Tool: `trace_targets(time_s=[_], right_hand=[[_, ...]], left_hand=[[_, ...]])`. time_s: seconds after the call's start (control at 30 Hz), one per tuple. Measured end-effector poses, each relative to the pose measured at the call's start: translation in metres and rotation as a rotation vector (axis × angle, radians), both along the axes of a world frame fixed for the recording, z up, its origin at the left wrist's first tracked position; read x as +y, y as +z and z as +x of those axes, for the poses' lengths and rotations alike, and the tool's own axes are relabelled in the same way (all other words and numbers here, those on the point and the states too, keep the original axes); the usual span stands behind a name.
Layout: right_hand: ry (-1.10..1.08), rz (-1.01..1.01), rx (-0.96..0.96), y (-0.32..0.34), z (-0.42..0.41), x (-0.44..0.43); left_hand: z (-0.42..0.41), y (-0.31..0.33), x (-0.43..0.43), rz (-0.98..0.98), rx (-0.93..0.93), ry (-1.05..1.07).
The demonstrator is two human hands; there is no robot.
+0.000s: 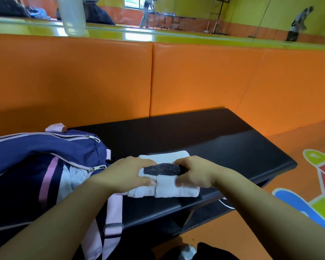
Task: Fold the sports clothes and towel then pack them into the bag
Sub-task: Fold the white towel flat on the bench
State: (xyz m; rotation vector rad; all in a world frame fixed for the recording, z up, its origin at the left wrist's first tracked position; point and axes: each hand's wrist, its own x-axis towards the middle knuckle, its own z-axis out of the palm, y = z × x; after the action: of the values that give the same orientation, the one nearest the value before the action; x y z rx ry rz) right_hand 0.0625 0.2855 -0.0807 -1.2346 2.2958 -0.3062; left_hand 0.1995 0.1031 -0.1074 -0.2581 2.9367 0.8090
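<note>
Both hands are on the towel (176, 189), mid-bench (223, 139). Left hand (128, 175) and right hand (193, 173) have fingers (144, 163) curled round its ends, gripping it, with a dark speckled piece (163, 168) on top, possibly a rolled garment. The bag (45, 156) lies unzipped at 9 o'clock, touching the left forearm, its strap (112, 212) hanging over the edge. Orange padding (195, 76) at 12 o'clock.

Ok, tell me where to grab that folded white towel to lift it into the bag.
Take the towel by its two short ends, one hand from each side, fingers under and thumbs on top. It lies as a flat layered stack on the bench with a dark piece on top; clamping both ends should keep the layers together.
</note>
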Motion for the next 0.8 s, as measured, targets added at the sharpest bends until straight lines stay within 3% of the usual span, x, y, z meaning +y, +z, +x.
trace_targets(time_s=[0.1,0.2,0.27,0.37,0.5,0.57,0.67,0.7,0.8], right_hand=[[0.189,0.093,0.455,0.002,0.009,-0.001],[0.241,0.130,0.533,-0.007,0.012,-0.006],[0.209,0.124,0.482,-0.010,0.004,-0.014],[0.165,0.137,0.262,-0.001,-0.014,-0.024],[0.079,0.123,0.007,0.005,-0.033,-0.036],[0.056,0.132,-0.017,0.001,-0.040,-0.040],[0.108,0.190,0.101,-0.006,-0.046,-0.047],[0.110,0.201,0.069,-0.007,-0.048,-0.049],[0.005,0.164,-0.272,-0.009,-0.049,-0.052]], left_hand=[[-0.014,0.002,-0.011,0.146,-0.051,-0.001],[-0.027,0.004,-0.018,0.249,-0.096,-0.024],[-0.033,0.006,-0.022,0.276,-0.121,-0.042],[-0.039,0.008,-0.024,0.200,-0.134,-0.031],[-0.040,0.008,-0.019,-0.327,0.019,-0.050],[-0.038,0.004,-0.015,-0.304,0.028,-0.091],[-0.035,-0.004,-0.016,-0.210,-0.029,-0.085],[-0.035,-0.005,-0.017,-0.198,-0.034,-0.087],[-0.037,-0.007,-0.020,-0.130,-0.052,-0.078]])
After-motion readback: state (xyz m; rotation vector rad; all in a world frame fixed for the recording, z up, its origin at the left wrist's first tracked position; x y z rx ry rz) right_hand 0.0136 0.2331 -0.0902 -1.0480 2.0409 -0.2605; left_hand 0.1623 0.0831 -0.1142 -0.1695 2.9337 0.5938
